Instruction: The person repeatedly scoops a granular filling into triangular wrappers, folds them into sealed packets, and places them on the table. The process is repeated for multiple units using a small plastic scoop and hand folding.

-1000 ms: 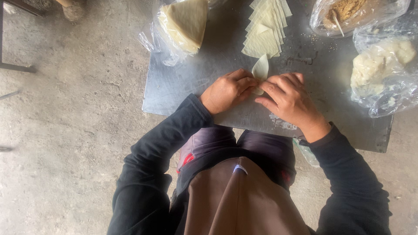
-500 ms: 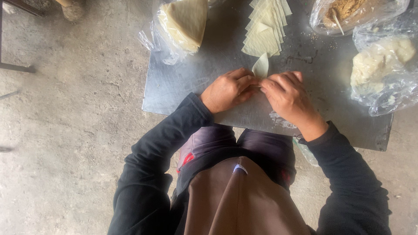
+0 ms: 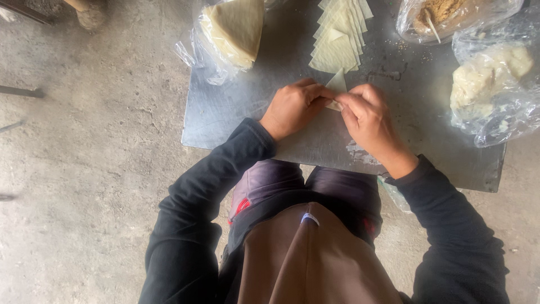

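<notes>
**Two Hands Pinched a Little Dough Triangle**

The left hand and the right hand were close together, low on the metal tabletop. Both were closed on one small wrapper. It was pale and thin and shaped like a triangle. Its bottom edge was tucked between the fingertips of both hands. Its point stuck up, away from the person. I could not tell if anything was inside it, because the fingers hid that part.

Just past the hands lay a row of flat wrappers, one laid over the next like fanned cards. Up and to the left of the left hand sat a thick stack of wrappers in a clear bag. Up and to the right of the right hand was a bag with brown crumbly stuff. Right beside the right hand was a bag of white lumpy stuff.

What could go wrong? The wrapper looked very thin. If the fingers pulled too hard, it could tear. If they pinched too softly, the fold could pop open again. The tip of the wrapper almost touched the row of flat ones, so a push forward could mess up that neat row. The white bag hung near the tabletop edge, so a bump from the right arm could knock it.
</notes>
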A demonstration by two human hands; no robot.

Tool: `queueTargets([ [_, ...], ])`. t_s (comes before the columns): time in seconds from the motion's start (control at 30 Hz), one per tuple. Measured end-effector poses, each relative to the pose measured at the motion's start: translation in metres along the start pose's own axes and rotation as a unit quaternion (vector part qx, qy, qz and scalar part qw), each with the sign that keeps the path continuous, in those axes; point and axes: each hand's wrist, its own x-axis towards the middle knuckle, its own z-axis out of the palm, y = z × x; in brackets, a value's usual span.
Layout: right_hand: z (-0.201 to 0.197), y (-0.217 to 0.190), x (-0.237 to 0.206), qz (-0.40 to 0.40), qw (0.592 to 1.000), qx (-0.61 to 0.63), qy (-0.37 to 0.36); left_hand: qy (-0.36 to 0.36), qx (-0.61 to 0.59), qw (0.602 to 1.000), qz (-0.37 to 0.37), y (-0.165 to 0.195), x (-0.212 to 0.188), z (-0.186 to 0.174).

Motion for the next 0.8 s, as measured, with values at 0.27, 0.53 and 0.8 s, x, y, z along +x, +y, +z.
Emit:
queueTargets([
  [0.27, 0.001, 0.003, 0.001, 0.030, 0.999, 0.018, -0.004, -0.028, -0.061, 0.990, -0.121, 0.001, 0.007, 0.000],
  [0.53, -0.006, -0.008, 0.000, -0.063, 0.989, -0.126, -0.042, -0.021, -0.012, 0.999, -0.037, 0.006, 0.002, -0.006],
  [0.8, 0.008, 0.001, 0.001, -0.007, 0.995, -0.096, -0.024, -0.053, 0.089, 0.994, 0.038, -0.001, 0.000, 0.001],
])
